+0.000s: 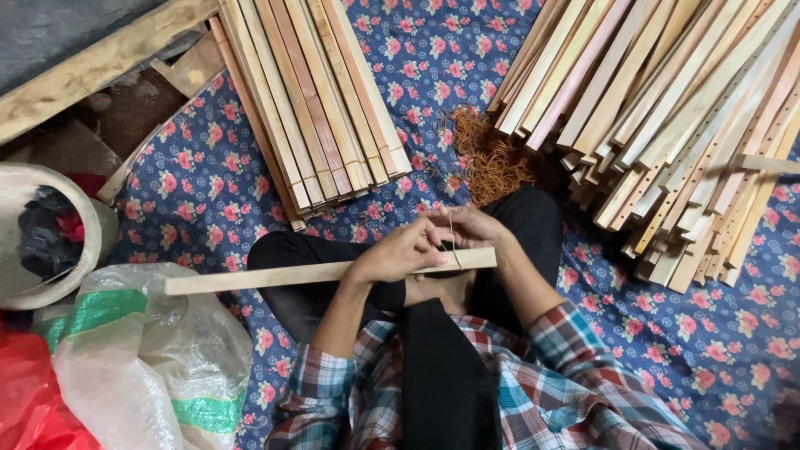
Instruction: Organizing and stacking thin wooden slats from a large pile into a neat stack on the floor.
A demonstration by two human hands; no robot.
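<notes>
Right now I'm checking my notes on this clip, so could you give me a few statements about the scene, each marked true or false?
1. Both hands are on one wooden slat held across the lap. True: the left hand and right hand meet near its right end.
2. The slat stands upright. False: it lies roughly level, pointing left.
3. A heap of rubber bands lies between two stacks of slats. True.
4. The cloth underneath is plain white. False: it is blue with pink flowers.
5. The right-hand stack is neatly squared. False: its ends are uneven, unlike the tidy left stack.
</notes>
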